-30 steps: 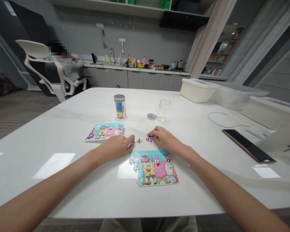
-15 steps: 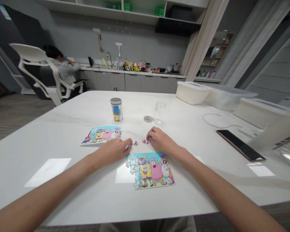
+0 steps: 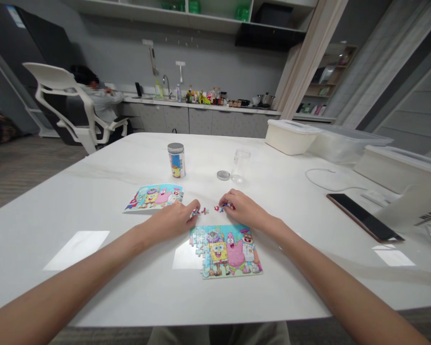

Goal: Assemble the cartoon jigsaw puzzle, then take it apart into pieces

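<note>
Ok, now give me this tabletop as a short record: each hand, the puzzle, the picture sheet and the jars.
left hand: at small loose pieces; grip unclear
right hand: at more loose pieces; grip unclear
puzzle: partly joined, lower left missing
picture sheet: beyond left forearm, similar characters
labelled jar: upright, silvery lid on
clear jar: standing, another silvery lid to its left

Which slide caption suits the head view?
Left hand and right hand at small, colourful loose puzzle pieces beyond a partly assembled cartoon jigsaw on a white table.
</note>
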Demonstrator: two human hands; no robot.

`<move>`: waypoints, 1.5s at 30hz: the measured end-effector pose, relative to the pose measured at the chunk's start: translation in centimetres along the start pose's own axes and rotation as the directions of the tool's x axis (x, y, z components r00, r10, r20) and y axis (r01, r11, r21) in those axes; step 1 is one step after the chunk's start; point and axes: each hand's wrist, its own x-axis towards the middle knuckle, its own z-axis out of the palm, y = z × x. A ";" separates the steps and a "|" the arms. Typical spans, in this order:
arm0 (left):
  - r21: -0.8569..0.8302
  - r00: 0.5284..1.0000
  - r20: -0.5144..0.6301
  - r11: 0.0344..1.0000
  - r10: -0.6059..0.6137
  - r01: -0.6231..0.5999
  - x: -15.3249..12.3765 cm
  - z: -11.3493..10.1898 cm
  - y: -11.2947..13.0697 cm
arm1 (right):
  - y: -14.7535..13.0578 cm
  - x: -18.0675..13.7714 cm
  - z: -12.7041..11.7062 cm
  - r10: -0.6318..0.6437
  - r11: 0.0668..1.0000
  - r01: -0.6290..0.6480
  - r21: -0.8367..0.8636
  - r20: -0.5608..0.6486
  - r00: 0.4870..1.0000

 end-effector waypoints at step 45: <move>-0.758 0.982 0.038 0.635 -0.184 0.148 1.1 -0.4 0.2 | 0.1 0.6 0.2 0.048 0.991 -0.046 0.123 -0.014 0.999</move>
